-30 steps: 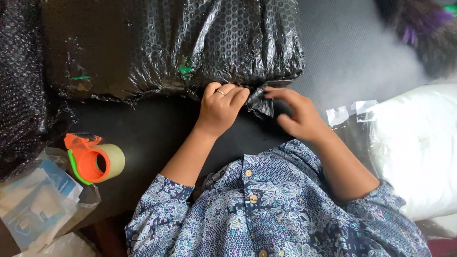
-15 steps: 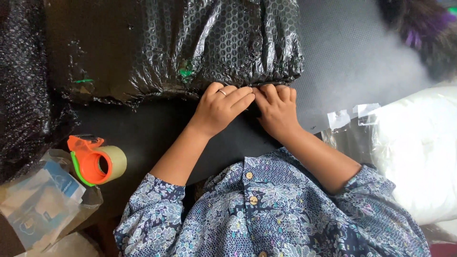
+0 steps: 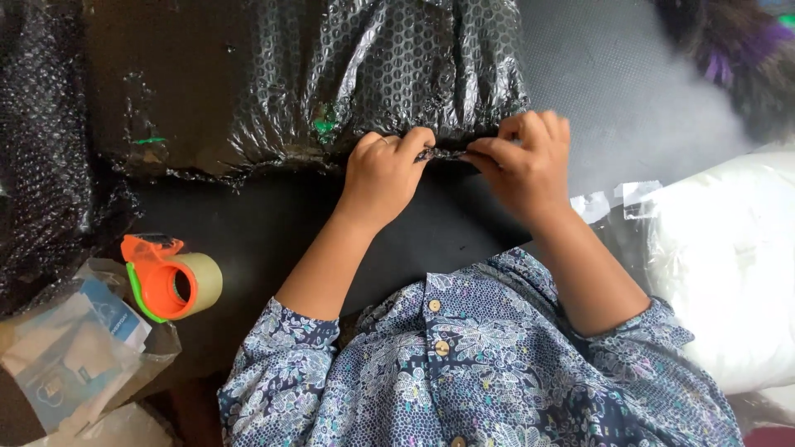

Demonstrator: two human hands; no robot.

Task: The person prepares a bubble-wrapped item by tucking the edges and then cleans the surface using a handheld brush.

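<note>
A large parcel wrapped in black bubble wrap point(image 3: 331, 74) lies across the dark table. My left hand point(image 3: 383, 174) pinches the near edge of the wrap at the parcel's lower right part, a ring showing on one finger. My right hand point(image 3: 526, 165) grips the same edge just to the right, fingers folded over the bunched wrap between both hands. Both forearms come out of blue flowered sleeves.
An orange tape dispenser point(image 3: 170, 280) with a tan roll sits at the left. Below it lies a clear bag with blue and white packets point(image 3: 70, 352). More black bubble wrap point(image 3: 37, 182) hangs at far left. A white padded bag point(image 3: 729, 265) is at right, a dark purple fluffy thing point(image 3: 737, 58) at top right.
My right hand moved left to meet the left hand, then both slid right along the wrap's edge, still pinching it. The view has shifted slightly.
</note>
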